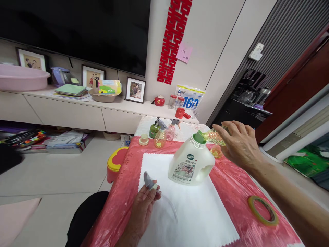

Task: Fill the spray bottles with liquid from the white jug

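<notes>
My left hand [142, 208] grips a grey trigger spray head [148, 180], and its thin clear dip tube [172, 205] curves down to the right over the white sheet. In my right hand [239, 142] is a yellowish, clear ribbed bottle [214, 137], tilted sideways. Its mouth meets the green spout [199, 137] in the neck of a pale green detergent jug [183, 159]. The jug stands upright on the white scalloped sheet [156, 163]. Whether liquid is flowing cannot be made out.
Behind the jug stand a green spray bottle [154, 129], a yellowish one [159, 139] and a pink one [170, 133], beside a pale cap [143, 139]. A tape roll [262, 210] lies on the red table cover [228, 175] at right. A stool [117, 159] stands left.
</notes>
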Tool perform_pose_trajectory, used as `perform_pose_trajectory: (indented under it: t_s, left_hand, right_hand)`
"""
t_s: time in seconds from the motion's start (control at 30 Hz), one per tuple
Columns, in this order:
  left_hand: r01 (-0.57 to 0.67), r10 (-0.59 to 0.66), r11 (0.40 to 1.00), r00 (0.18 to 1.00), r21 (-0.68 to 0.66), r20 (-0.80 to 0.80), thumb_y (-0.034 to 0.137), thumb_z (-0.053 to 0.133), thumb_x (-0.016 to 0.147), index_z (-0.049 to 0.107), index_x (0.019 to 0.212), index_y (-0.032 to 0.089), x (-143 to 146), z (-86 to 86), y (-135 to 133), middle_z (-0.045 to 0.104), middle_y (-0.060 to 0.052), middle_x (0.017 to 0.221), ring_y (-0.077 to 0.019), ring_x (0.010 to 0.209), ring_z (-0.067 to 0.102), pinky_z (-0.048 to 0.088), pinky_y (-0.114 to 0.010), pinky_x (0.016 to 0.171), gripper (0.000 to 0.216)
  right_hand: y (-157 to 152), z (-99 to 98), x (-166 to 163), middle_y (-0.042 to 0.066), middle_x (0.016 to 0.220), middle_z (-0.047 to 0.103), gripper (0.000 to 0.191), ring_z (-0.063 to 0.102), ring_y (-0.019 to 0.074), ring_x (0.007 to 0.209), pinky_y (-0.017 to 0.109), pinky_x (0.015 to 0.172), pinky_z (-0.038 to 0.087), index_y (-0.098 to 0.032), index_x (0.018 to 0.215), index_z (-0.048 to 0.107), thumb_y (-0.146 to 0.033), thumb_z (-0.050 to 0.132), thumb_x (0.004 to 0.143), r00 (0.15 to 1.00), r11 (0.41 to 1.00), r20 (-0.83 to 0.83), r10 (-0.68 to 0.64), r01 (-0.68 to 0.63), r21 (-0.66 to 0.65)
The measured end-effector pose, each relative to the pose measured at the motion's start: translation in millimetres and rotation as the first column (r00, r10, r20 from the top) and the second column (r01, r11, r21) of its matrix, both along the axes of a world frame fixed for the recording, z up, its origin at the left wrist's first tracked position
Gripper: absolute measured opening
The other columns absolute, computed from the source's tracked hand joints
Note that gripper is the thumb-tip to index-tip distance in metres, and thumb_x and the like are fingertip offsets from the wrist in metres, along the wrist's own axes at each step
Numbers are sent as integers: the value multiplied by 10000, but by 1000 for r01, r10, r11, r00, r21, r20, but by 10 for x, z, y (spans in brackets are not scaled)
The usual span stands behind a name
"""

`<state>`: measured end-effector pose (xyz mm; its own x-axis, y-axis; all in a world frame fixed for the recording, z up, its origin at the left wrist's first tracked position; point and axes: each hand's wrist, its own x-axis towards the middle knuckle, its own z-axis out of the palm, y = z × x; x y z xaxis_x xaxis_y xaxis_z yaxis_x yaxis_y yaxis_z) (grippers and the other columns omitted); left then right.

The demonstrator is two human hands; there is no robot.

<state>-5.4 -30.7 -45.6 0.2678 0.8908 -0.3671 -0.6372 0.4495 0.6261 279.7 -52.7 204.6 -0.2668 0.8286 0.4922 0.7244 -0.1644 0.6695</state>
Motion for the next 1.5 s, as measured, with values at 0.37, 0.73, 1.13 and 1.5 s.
perform_pose_trajectory:
  t_s: [0.37, 0.73, 1.13, 1.5]
  left_hand:
    - [9, -9, 1000, 1000, 2, 0, 404, 982, 484, 775, 959, 174, -1, -9, -3, 765, -52, 851, -140, 708, 674, 566, -259, 720, 567]
    - [0, 0, 1000, 1000, 11, -14, 411, 972, 493, 772, 965, 155, -1, -22, -7, 763, -62, 856, -155, 705, 676, 562, -281, 721, 574]
    - [-7, 7, 1000, 1000, 6, -1, 400, 982, 476, 782, 947, 168, 6, -6, 1, 767, -60, 851, -144, 720, 672, 560, -255, 709, 562]
    - [-6, 6, 1000, 1000, -6, 4, 408, 989, 465, 780, 961, 165, 2, -3, -13, 768, -62, 868, -143, 717, 678, 565, -259, 712, 591]
  right_hand:
    - [8, 76, -13, 89, 1333, 488, 664, 428, 287, 1232, 421, 981, 313, -240, 1329, 573, -67, 607, 689, 999, 999, 19, 43, -43, 6]
    - [9, 147, -11, 103, 1342, 486, 578, 425, 294, 1242, 458, 1004, 325, -243, 1330, 591, -53, 566, 785, 998, 999, 47, 42, -42, 14]
    - [56, 194, -46, 108, 1366, 465, 590, 393, 305, 1293, 510, 1084, 301, -274, 1332, 605, -50, 664, 790, 993, 999, 113, 37, -37, 4]
    - [66, 268, -103, 105, 1392, 436, 540, 360, 314, 1336, 530, 1124, 275, -296, 1314, 601, -30, 648, 847, 976, 996, 198, 92, -86, -34]
